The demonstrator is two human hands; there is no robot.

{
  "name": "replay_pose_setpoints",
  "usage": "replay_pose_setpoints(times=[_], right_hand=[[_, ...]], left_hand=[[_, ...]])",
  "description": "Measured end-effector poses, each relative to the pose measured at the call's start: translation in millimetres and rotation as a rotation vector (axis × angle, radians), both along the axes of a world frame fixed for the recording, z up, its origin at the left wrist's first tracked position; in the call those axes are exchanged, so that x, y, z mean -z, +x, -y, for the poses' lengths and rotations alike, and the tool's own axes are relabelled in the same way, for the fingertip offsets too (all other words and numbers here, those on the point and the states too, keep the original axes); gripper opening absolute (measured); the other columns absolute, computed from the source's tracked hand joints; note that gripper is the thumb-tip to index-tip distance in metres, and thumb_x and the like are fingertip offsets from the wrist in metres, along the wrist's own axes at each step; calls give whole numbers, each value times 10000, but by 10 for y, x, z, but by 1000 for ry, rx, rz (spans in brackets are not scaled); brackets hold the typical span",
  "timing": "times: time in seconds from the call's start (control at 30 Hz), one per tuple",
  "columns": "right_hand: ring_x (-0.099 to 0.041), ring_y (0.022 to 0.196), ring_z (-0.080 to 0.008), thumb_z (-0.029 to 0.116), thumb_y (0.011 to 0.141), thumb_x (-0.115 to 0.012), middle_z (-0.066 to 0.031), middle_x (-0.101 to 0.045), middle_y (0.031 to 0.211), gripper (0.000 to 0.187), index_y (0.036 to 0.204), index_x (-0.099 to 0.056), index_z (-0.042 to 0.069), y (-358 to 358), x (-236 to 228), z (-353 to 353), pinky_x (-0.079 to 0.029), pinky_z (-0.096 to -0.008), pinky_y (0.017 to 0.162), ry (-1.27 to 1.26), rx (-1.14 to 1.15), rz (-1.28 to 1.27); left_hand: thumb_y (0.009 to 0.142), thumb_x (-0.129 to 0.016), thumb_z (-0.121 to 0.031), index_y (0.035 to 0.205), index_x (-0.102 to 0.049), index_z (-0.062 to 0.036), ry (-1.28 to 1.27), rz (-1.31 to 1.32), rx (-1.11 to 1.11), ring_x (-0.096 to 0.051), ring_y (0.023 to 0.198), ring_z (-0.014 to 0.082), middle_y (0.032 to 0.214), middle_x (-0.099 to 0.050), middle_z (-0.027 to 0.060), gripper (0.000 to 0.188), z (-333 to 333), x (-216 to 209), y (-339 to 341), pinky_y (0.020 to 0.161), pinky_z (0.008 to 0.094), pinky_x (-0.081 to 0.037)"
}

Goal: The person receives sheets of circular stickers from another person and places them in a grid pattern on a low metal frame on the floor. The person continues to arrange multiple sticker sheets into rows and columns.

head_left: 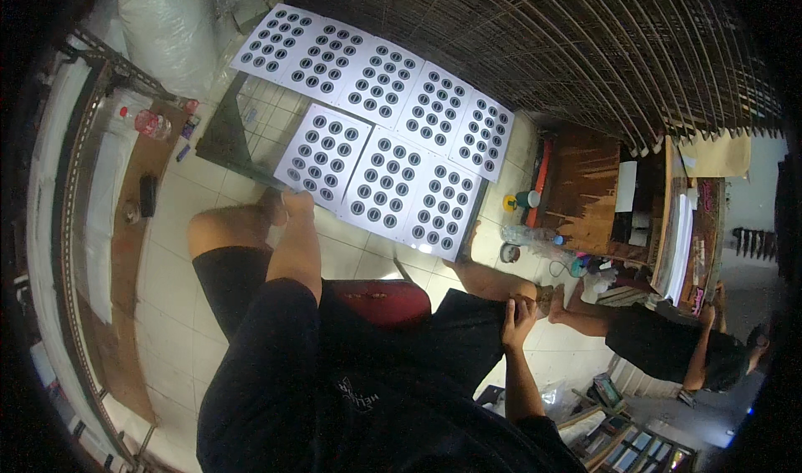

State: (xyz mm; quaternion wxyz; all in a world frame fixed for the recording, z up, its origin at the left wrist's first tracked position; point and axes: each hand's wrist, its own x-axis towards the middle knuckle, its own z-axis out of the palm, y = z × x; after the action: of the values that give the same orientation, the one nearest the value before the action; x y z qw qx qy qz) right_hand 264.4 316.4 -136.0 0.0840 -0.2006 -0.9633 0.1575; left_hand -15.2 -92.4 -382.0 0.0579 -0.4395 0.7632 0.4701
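Note:
My left hand [296, 204] is closed at the near edge of a white printed sheet [322, 151]; the fingertips are small and partly hidden. Rows of round dark prints cover this sheet, which sits slightly apart from its neighbours at the front left. Several similar sheets [380, 85] lie side by side in two rows on a low glass-topped table [255, 110]. My right hand [520, 321] rests on my right knee, fingers loosely spread and nothing in them.
A large stack of metal rack shelves [543, 39] fills the far side. At left are a wooden shelf board [138, 247] with a plastic bottle [149, 124] and a big plastic bag [167, 22]. Tubs [526, 199] stand on the floor at right, near another person [668, 339] in dark clothes.

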Motion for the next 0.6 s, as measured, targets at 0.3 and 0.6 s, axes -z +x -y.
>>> replay_pose_setpoints(times=[0.3,0.6], right_hand=[[-484,940,-326,257,871,-534,-163,-521,956,274,940,-615,5,9,34,-38,-373,-410,833,54,-11,25],[-472,985,-340,277,872,-526,-162,-525,993,261,967,-604,46,5,18,-30,-358,-438,839,21,15,70]], left_hand=[[721,-543,-76,1200,-490,3,192,-94,-194,-531,1083,345,1143,-563,211,489,56,1120,-65,935,364,-398],[714,-549,-80,1201,-500,-25,109,0,-148,-535,1084,335,1158,-562,196,492,25,935,-108,924,370,-405]])
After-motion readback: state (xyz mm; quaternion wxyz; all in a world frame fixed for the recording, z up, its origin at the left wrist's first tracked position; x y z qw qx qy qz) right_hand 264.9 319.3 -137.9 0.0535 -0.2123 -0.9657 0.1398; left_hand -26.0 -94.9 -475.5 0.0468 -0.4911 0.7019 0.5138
